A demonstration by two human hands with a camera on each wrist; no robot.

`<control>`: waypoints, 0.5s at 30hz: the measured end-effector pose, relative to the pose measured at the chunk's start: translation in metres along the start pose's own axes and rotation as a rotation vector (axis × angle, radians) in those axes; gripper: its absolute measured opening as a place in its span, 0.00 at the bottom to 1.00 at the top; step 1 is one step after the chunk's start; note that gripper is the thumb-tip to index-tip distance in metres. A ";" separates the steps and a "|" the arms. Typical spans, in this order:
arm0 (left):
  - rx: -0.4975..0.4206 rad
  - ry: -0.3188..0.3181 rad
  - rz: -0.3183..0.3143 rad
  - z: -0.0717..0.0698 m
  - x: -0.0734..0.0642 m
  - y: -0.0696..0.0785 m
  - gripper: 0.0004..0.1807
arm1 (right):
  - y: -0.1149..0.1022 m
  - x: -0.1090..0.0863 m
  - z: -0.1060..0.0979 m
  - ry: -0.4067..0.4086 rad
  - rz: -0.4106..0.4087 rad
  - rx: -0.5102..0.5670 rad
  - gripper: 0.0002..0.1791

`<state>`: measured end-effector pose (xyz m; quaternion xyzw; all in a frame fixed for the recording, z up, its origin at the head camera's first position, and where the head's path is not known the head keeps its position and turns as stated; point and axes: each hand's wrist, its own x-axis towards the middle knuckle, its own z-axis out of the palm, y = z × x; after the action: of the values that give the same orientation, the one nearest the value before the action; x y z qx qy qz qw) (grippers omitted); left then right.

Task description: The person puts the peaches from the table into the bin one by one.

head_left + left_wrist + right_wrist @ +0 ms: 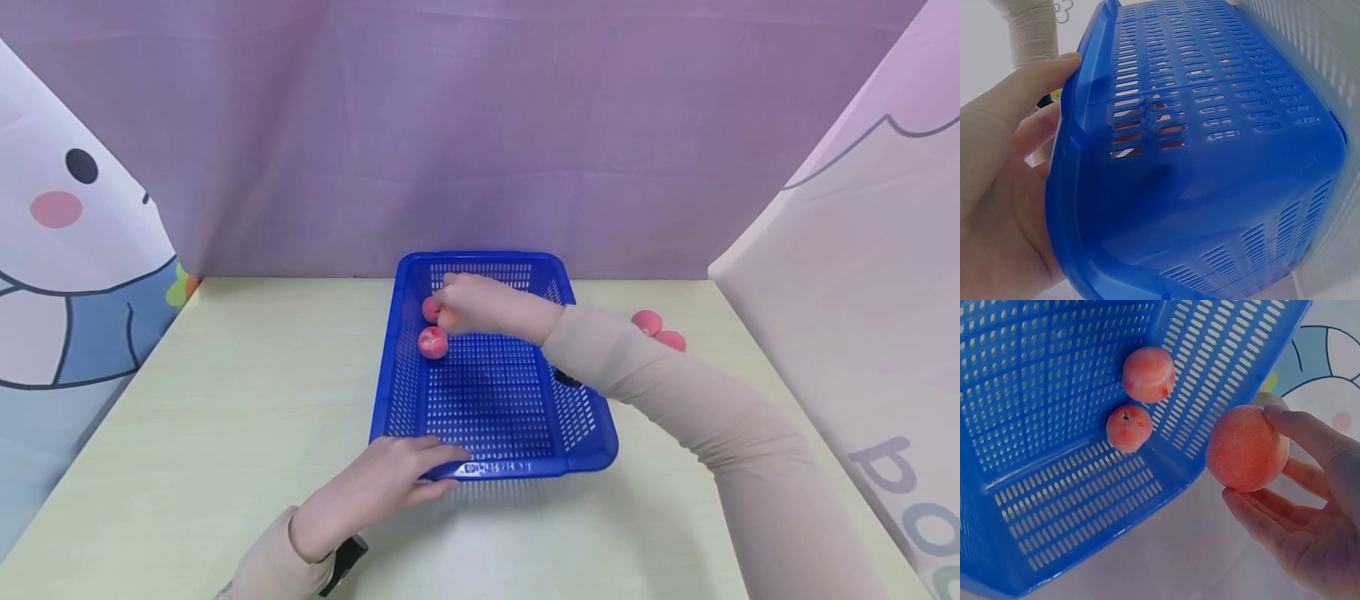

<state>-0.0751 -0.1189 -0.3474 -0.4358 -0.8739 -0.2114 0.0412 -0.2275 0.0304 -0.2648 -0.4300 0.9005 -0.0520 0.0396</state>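
Observation:
My right hand (483, 304) pinches a peach (1247, 449) between thumb and fingertips, over the far left part of a blue plastic basket (487, 400). In the head view this peach mostly hides behind the hand. Two more peaches lie in the basket's far left corner: one reddish-pink with pale streaks (432, 342), the other with a small dark stem end (1129, 428). My left hand (390, 475) grips the basket's near rim at its left corner. In the left wrist view the thumb is on one side of the rim (1063, 156) and the fingers on the other.
Right of the basket, peaches (647, 322) lie close together on the pale table (285, 392), partly hidden by the right sleeve (675, 392). A purple cloth (465, 133) hangs behind the table, with printed cloths on both sides.

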 end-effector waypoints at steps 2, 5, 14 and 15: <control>0.007 0.003 0.001 0.000 0.000 0.000 0.13 | -0.002 0.002 0.002 -0.005 -0.015 0.006 0.11; 0.020 0.012 0.008 0.000 0.000 -0.001 0.13 | -0.005 0.004 0.006 -0.014 -0.031 0.005 0.11; 0.050 0.041 0.029 0.001 -0.001 -0.002 0.12 | -0.008 0.007 0.025 -0.020 -0.046 0.056 0.13; 0.056 0.046 0.033 0.002 -0.001 -0.002 0.12 | -0.008 0.008 0.027 -0.009 -0.062 0.050 0.12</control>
<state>-0.0759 -0.1198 -0.3497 -0.4438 -0.8710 -0.1962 0.0771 -0.2234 0.0178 -0.2908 -0.4567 0.8850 -0.0735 0.0527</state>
